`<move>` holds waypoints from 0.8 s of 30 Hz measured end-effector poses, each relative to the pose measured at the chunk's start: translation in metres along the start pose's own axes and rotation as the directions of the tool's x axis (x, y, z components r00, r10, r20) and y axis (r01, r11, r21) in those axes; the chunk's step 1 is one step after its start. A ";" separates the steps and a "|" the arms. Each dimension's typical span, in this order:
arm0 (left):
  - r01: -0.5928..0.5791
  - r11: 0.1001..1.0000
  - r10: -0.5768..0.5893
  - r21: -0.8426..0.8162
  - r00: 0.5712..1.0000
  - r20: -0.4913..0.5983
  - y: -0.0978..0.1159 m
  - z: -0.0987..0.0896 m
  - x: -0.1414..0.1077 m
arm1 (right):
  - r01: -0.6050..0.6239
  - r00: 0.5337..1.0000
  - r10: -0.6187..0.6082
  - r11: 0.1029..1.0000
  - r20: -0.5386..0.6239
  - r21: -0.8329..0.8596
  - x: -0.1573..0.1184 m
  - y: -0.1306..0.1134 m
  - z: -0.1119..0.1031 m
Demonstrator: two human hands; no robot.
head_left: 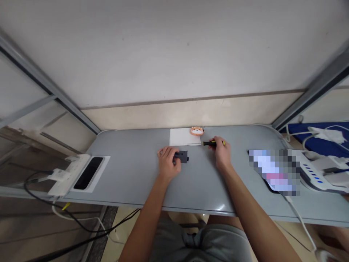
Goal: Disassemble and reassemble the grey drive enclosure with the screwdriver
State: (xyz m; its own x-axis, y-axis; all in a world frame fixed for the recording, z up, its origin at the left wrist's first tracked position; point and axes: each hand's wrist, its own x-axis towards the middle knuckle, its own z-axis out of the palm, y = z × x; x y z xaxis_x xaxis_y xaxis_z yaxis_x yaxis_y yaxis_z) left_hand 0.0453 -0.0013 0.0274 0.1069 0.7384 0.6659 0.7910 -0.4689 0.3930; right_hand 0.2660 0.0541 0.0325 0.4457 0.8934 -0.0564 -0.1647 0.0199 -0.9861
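My left hand [167,162] rests on the grey tabletop with its fingers around one end of a small dark grey box with slots [182,156]. To the right, my right hand [222,151] grips the black and yellow handle of a screwdriver [209,143]. Its thin shaft points left, over the near edge of a white sheet of paper [178,137]. The shaft's tip is apart from the box. Just behind the screwdriver, an orange and white animal-faced item [196,131] sits on the paper's right side.
On the left, a black phone [88,173] lies on white paper beside a white power strip [69,174] with cables. To the right are a blurred-out phone [272,173] with a white cable and a white charging station [313,173]. Metal posts and a wall bound the table [131,163].
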 end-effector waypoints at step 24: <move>0.046 0.998 -0.048 -0.033 0.997 -0.063 -0.007 -0.004 0.002 | 0.038 0.996 -0.025 0.989 0.089 -0.146 -0.003 0.002 0.000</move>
State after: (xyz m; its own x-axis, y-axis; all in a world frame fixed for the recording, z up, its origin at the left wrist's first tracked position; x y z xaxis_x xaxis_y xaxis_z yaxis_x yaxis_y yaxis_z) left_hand 0.0379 0.0014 0.0282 0.0305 0.7278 0.6851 0.7748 -0.4502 0.4438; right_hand 0.2645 0.0518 0.0307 0.3694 0.9291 -0.0177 -0.0173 -0.0121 -0.9998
